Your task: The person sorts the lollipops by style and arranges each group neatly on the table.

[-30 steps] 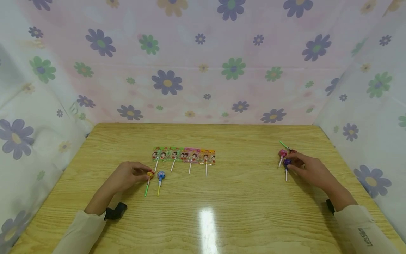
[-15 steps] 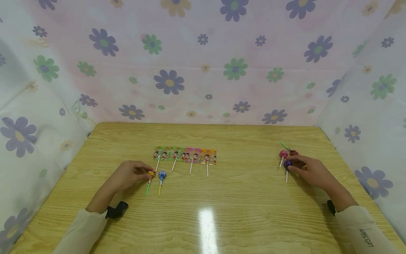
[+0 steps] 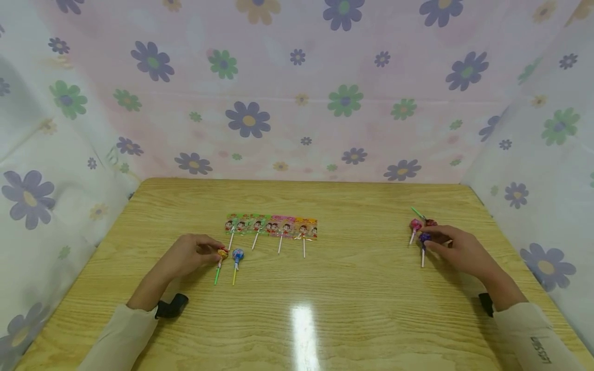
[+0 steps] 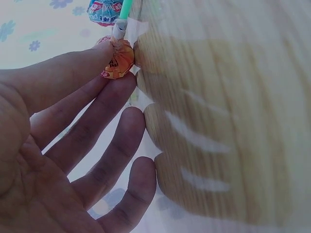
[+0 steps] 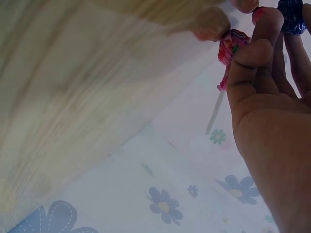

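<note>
Broadly, a floral cloth backdrop (image 3: 297, 87) on three sides, pale pink and white with purple and green flowers, around a light wooden table (image 3: 325, 309) with a bright glare patch near the front edge. On the table, cream sleeves at the lower left (image 3: 118, 337) and lower right (image 3: 533, 340), each with a black wrist strap at the cuff. Left hand (image 3: 185, 257) resting on the wood left of centre, fingers only loosely bent, fingertips (image 4: 127, 82) touching an orange-wrapped lollipop (image 3: 222, 253) with a green stick; in the left wrist view, thumb and forefinger on either side of that orange head, though cannot tell for sure whether pinching or merely touching. Right hand (image 3: 457, 247) lying near the right edge, fingers curled over a small cluster of sweets, fingertips pinching a purple-wrapped lollipop (image 3: 424, 238) with a white stick pointing toward the front. Behind the left hand, near the table's middle, a row of flat packaged lollipops (image 3: 271, 225) in green, pink and orange wrappers, printed with a cartoon face, white sticks pointing forward. Just beside the orange one, to its right, a blue-wrapped lollipop (image 3: 237, 253) on a yellow stick, lying apart from the hand. Next to the purple one, a pink-wrapped lollipop (image 3: 415, 224) on a white stick and a red-wrapped lollipop (image 3: 430, 222) with a green stick angled toward the back; in the right wrist view, a finger pressing on a pinkish-red wrapper.
</note>
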The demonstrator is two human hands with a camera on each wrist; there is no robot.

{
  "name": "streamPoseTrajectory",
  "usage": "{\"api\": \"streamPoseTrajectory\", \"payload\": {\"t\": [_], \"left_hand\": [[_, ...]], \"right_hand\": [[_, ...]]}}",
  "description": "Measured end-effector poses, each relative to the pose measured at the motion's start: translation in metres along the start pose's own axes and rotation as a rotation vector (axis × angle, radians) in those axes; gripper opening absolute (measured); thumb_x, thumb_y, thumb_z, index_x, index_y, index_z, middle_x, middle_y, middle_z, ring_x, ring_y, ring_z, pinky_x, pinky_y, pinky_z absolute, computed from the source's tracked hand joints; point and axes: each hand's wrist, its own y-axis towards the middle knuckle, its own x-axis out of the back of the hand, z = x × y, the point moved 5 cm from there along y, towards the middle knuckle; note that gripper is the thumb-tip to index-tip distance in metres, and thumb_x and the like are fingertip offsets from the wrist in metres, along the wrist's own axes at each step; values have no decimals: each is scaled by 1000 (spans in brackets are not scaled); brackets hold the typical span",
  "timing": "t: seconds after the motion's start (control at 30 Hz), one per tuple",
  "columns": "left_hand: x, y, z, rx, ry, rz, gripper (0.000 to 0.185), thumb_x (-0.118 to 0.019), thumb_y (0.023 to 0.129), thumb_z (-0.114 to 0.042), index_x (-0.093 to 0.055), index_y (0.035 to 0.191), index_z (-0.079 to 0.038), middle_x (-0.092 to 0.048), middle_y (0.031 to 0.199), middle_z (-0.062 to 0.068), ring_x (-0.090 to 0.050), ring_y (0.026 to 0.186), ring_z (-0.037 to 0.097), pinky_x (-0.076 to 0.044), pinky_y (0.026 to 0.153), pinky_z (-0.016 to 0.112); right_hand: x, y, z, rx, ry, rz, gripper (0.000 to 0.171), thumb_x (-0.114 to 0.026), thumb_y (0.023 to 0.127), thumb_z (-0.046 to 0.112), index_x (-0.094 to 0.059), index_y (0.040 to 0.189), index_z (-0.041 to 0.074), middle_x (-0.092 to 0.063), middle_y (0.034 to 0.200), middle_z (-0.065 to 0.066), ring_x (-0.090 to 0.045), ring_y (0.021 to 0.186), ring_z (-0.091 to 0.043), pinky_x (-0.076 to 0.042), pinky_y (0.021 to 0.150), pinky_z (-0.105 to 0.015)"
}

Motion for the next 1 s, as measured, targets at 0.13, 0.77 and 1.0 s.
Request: {"api": "streamPoseTrajectory", "payload": {"t": [0.13,0.77,1.0], "left_hand": [[1,-1,-1,0,1,-3,21,-72,92,-18,-76,112,-12,-73,99,4,-66,88,16,-55,76,37],[-1,0,-1,-10,-3,-8,22,-72,92,-17,-76,112,-10,-73,97,4,-66,87,15,-54,75,33],[0,-1,-3,-25,-1,-13,21,-72,91,-16,-76,111,-9,-73,97,5,-66,86,15,-53,74,30]], "right_hand": [[0,-1,0,8,16,-16,39,-63,99,28,-62,133,10,-68,110,-11,-55,87,5,-49,66,-25],[-1,-2,6,17,41,-37,37,-63,99,27,-62,133,13,-64,107,-11,-55,84,5,-49,65,-25],[0,-3,9,12,52,-61,34,-64,99,27,-64,130,14,-64,104,-9,-55,81,2,-48,63,-25]]}}
